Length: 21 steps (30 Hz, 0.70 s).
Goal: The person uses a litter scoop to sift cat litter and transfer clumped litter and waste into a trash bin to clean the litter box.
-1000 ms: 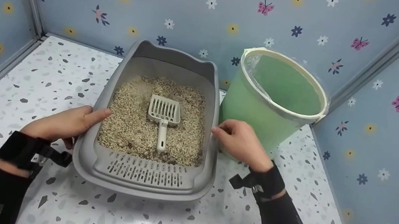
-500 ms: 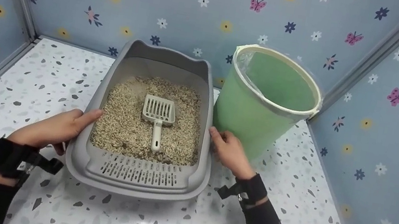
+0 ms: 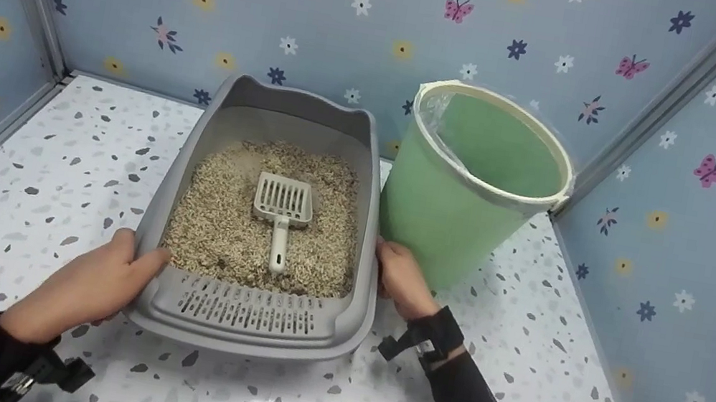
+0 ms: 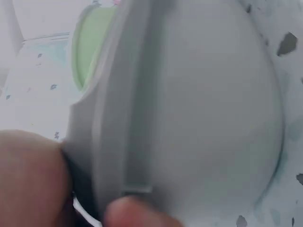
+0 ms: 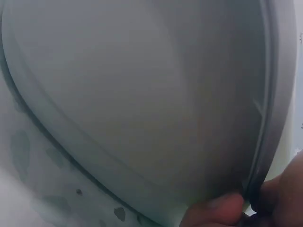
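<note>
A grey litter box point(image 3: 247, 341) stands on the speckled surface, partly filled with tan pellet litter point(image 3: 209, 220). On the litter lies a pale slotted litter scoop point(image 3: 279, 239), its handle toward me. My left hand point(image 3: 89, 283) grips the box's left rim near the front corner, thumb over the edge. In the left wrist view a fingertip point(image 4: 132, 213) shows under the rim, against the outer wall point(image 4: 213, 104). The right hand point(image 3: 404, 281) holds the right rim, between box and bin; in the right wrist view its fingertip point(image 5: 218, 210) curls beneath the edge.
Close to the box's right side is a green bin point(image 3: 449, 223) with a cream rim and a clear liner. Blue flowered panels point(image 3: 344, 24) enclose the back and both sides. White speckled surface point(image 3: 62, 188) extends left and in front of the box.
My left hand has slid along the rim toward the front corner. The right hand has moved lower on its side and taken hold of the rim. The scoop stays in place on the litter.
</note>
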Motion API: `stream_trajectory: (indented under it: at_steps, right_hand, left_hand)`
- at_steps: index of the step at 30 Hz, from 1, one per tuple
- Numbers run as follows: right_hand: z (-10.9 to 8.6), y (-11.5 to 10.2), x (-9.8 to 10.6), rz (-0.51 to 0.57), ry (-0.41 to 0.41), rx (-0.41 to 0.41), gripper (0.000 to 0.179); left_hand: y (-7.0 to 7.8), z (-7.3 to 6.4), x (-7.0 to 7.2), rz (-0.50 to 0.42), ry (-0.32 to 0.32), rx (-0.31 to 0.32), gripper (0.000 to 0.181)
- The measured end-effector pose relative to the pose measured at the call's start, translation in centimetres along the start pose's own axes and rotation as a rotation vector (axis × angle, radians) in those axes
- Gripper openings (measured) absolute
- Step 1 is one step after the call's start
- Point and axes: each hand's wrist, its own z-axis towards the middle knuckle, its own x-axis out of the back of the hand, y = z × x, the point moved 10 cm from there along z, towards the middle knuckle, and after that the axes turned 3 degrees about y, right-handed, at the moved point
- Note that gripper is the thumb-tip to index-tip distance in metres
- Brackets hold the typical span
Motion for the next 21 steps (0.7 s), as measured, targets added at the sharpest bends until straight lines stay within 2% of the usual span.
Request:
stream_trajectory:
  at_steps: [3, 7, 12, 16, 19, 21]
  right_hand:
    - [-0.2, 0.2, -0.2, 0.006, -0.005, -0.011, 0.046]
    - [-0.6, 0.2, -0.5, 0.055, -0.003, -0.016, 0.044]
    - [-2.1, 0.4, -1.6, 0.141, -0.003, -0.038, 0.043]
    - [-3.8, 0.5, -3.4, 0.243, -0.050, -0.050, 0.044]
    - [-4.6, 0.4, -4.2, 0.269, -0.096, -0.050, 0.044]
    - [-4.4, 0.4, -4.2, 0.256, -0.107, -0.058, 0.043]
  left_hand:
    - [-0.2, 0.2, 0.1, 0.005, 0.030, -0.015, 0.080]
    - [-0.5, 1.0, 0.7, -0.004, 0.021, -0.044, 0.077]
    - [-1.4, 2.7, 2.3, 0.008, -0.029, -0.081, 0.067]
    - [-2.6, 4.5, 4.0, 0.005, -0.065, -0.128, 0.063]
    - [-3.5, 5.7, 5.2, -0.015, -0.066, -0.148, 0.062]
    - [-3.8, 5.7, 5.5, -0.008, -0.046, -0.139, 0.069]
